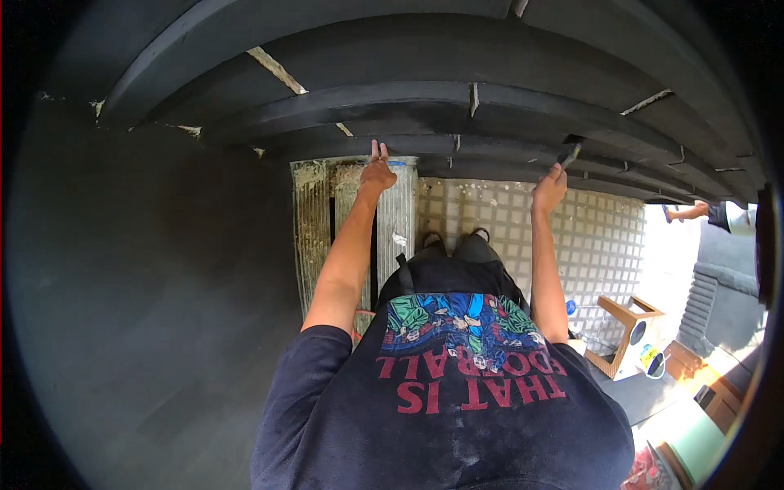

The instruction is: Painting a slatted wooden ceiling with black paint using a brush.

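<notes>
Dark beams [384,57], bowed by the lens, span 11 to 2 o'clock, with a dark wall [163,269] filling 9. At 2 o'clock, its head close to the beams, is what looks like a paintbrush [572,153], pinched in the fingers of the right hand [550,193]. It should be light, stiff in the handle, softer and perhaps slick at the head, so the handle is the place to hold. At 12 o'clock the left hand [377,174] points two straight fingers at the lowest beam; I cannot tell whether it grips anything. Worn ribbed planks [396,212] lie beneath it. Tiled floor [600,237] spreads toward 3 o'clock, another person's hand [694,211] beyond, a wooden frame [630,363] at 4
</notes>
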`<state>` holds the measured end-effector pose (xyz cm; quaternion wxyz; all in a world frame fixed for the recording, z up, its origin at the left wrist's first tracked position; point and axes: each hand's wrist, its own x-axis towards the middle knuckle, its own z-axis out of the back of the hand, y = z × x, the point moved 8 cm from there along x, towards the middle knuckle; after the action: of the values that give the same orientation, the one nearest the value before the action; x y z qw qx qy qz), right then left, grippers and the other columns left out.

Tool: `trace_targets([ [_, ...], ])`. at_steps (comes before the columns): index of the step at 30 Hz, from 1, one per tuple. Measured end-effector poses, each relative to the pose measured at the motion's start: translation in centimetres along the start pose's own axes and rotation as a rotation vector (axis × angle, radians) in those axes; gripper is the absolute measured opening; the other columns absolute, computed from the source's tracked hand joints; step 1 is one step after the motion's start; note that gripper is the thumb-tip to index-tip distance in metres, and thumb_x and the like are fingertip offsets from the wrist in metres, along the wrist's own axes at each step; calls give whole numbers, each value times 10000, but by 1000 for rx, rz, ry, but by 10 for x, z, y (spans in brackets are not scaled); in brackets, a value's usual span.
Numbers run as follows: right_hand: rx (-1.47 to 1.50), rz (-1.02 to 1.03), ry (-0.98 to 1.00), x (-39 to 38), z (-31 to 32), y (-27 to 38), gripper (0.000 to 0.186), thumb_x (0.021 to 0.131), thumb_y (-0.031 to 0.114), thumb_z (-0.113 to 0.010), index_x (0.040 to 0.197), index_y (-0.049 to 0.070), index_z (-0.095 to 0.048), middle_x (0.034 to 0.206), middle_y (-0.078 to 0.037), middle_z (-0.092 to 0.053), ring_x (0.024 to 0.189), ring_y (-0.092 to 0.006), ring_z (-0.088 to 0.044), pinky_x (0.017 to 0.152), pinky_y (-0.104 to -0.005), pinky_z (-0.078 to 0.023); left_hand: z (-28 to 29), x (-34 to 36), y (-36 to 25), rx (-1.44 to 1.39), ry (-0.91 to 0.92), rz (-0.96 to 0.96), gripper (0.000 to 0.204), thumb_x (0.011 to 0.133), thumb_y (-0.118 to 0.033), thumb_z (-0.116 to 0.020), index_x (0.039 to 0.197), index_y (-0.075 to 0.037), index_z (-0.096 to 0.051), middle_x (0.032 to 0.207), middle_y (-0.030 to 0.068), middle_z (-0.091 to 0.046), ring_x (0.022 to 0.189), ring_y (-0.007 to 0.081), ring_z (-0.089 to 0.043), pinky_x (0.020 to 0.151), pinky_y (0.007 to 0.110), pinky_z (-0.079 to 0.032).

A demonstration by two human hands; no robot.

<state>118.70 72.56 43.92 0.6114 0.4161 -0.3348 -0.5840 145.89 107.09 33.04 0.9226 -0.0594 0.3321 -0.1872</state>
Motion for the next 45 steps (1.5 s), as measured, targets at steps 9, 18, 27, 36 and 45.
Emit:
trace_targets([
  [9,-274,242,560,-134,-108,41,271,907,279,-446,916,9,-473,787,-291,-573,792,-489,-538,672,-521,-414,4,-6,-8,11,75,53,857,739,-173,-545,1442,-112,-59,1494,94,105,1186,314,-468,875,365,-461],
  [18,-329,543,662,-69,-105,17,419,866,438,-517,889,20,-533,787,-244,-596,798,-450,-555,669,-501,-435,4,2,1,-36,-4,6,863,729,-183,-555,1445,-142,-74,1501,64,75,1177,309,-475,866,382,-470],
  [27,-311,382,213,29,-2,-45,383,878,408,-511,942,33,-559,771,-249,-590,772,-471,-539,634,-479,-425,7,-5,-5,-53,59,28,871,731,-172,-553,1446,-157,-56,1501,62,68,1087,333,-535,735,413,-501],
  [36,-134,165,13,18,-12,-24,362,888,322,-507,932,-36,-543,811,-252,-592,762,-397,-566,691,-476,-408,14,-10,-14,-35,46,29,862,721,-166,-537,1444,-128,-68,1494,116,71,1098,342,-527,776,400,-493],
  [45,-171,323,556,-130,-95,52,290,897,285,-493,900,-4,-477,688,-282,-562,715,-494,-541,617,-527,-409,12,-3,-5,53,-40,21,852,711,-209,-522,1436,-79,-94,1493,142,49,1177,313,-476,896,374,-448],
])
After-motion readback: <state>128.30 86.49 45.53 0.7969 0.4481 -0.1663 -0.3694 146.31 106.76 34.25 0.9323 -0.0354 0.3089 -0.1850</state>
